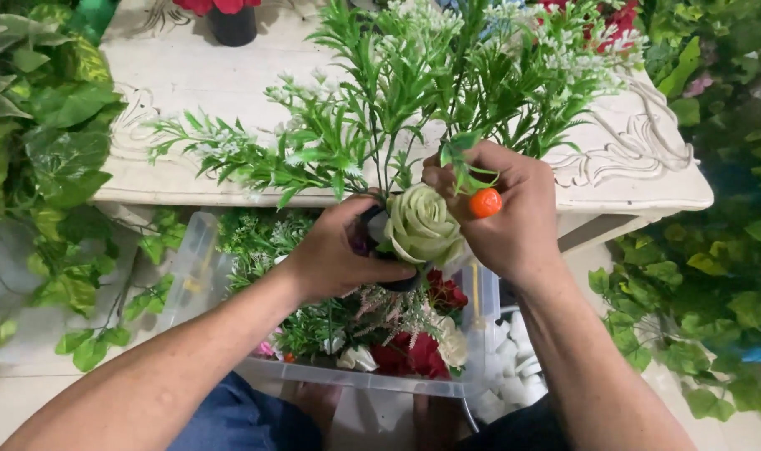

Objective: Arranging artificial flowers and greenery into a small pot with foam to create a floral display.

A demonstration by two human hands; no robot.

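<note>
My left hand (334, 250) is wrapped around a small dark pot (372, 230) that holds an artificial arrangement. A pale green fabric rose (422, 225) sits at the pot's front, and green fern-like sprigs with tiny white blossoms (372, 108) fan out above it. My right hand (502, 209) pinches a short green stem with leaves (462, 163) and a small orange berry (485, 202), pressed against the arrangement beside the rose. Both hands hover over a clear plastic bin (347, 376).
The bin holds red, white and pink fake flowers (414, 351) and greenery. A carved cream table (197, 92) stands behind, with a black pot of red flowers (233, 23) at its back. Leafy vines (46, 142) crowd the left; more foliage (715, 284) fills the right.
</note>
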